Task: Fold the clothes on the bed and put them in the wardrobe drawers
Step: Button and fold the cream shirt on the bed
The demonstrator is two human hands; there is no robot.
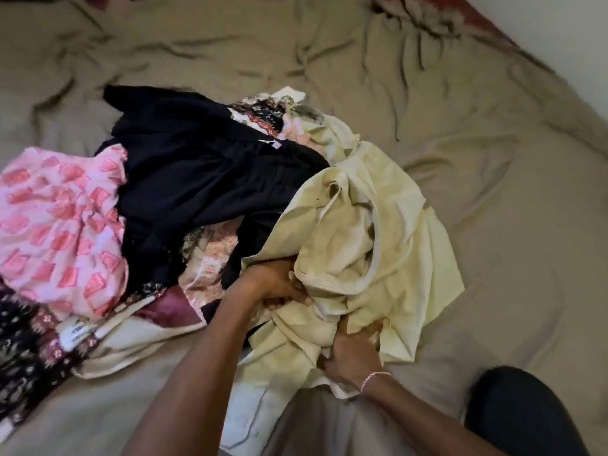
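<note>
A heap of unfolded clothes lies on the bed (493,179). A crumpled pale yellow garment (358,225) sits at its right side. My left hand (276,284) reaches under the yellow cloth's near edge, fingers curled into the fabric. My right hand (352,357), with a pink bracelet at the wrist, grips a bunched fold of the same garment at its lower edge. A black garment (197,166) lies across the heap's middle. A pink patterned piece (56,225) lies at the left, and dark floral cloth (23,350) at the far left.
The bed is covered with a wrinkled beige sheet. A red patterned edge (460,14) runs along the far right by a pale wall. My dark-clothed knee (523,413) is at the bottom right. No wardrobe or drawers are in view.
</note>
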